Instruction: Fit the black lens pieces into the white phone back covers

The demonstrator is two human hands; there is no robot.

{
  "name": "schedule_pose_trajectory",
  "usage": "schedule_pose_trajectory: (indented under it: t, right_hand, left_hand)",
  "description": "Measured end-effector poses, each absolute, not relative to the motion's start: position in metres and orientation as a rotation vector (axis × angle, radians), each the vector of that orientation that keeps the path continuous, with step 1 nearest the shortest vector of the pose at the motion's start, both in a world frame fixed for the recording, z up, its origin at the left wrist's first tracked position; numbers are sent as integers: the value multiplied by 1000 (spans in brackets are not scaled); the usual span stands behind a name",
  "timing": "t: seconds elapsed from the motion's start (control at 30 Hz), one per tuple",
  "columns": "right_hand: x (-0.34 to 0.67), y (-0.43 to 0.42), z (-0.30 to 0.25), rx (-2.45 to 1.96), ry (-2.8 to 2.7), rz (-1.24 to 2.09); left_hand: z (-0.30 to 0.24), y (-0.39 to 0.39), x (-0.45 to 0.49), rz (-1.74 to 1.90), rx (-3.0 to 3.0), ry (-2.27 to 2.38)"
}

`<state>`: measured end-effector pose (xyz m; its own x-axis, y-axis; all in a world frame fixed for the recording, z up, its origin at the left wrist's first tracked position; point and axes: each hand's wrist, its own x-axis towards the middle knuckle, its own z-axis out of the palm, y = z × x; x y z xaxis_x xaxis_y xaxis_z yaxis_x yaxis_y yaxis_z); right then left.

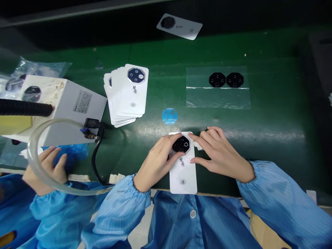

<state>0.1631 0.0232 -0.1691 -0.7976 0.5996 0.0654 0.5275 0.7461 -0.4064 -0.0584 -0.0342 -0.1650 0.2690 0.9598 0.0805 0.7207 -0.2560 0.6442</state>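
Note:
A white phone back cover (183,178) lies on the green mat at the near edge, its black octagonal camera piece (181,144) at the top. My left hand (158,162) curls around the cover's left side, fingertips on the camera piece. My right hand (220,155) rests on the cover's right side, fingers pressed at the camera piece's edge, where a small white tab shows.
A fanned stack of white covers (127,95) lies at left centre. A round blue sticker (169,116) sits just beyond my hands. A clear film with two black octagonal pieces (226,80) lies further right. A white box (70,110), hoses and another person's hand (49,166) are at left.

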Motion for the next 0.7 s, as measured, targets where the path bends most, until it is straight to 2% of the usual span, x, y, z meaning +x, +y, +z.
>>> schedule_pose_trajectory:
  t: [0.7]
  right_hand:
    - [163,23,-171,-871,-2745,562]
  left_hand:
    - [-161,-30,-58,612,2106,1493]
